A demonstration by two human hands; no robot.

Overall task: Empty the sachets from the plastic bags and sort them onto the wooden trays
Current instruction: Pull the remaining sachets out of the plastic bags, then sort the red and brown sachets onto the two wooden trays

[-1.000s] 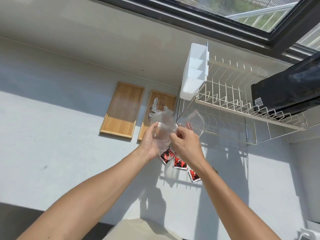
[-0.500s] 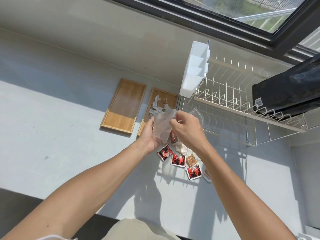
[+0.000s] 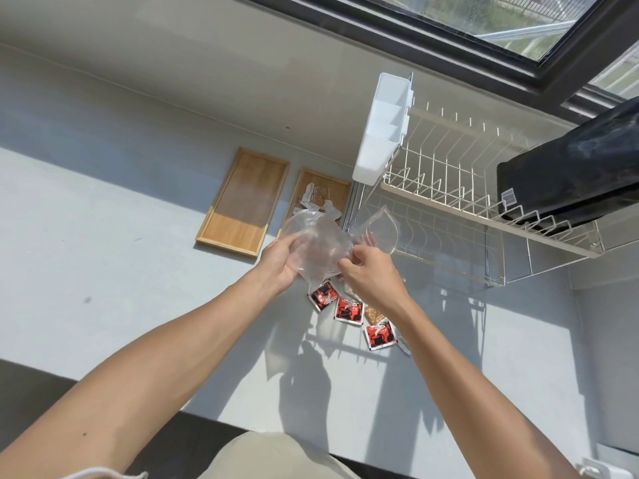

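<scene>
My left hand and my right hand both grip a clear plastic bag, held above the counter and stretched wide between them. A second clear bag with a red zip strip hangs by my right hand. Several red-and-black sachets and a brownish sachet lie on the counter under my hands. Two wooden trays sit beyond: the left tray holds nothing, the right tray holds crumpled clear plastic and a sachet.
A white wire dish rack with a white cutlery holder stands to the right, with a black object on it. A grey wall and a window rise behind. The counter's front edge runs near my body.
The clear bag between my hands has been pulled open wider, and the second bag now shows to the right of my right hand. More sachets lie on the counter than one second ago.
</scene>
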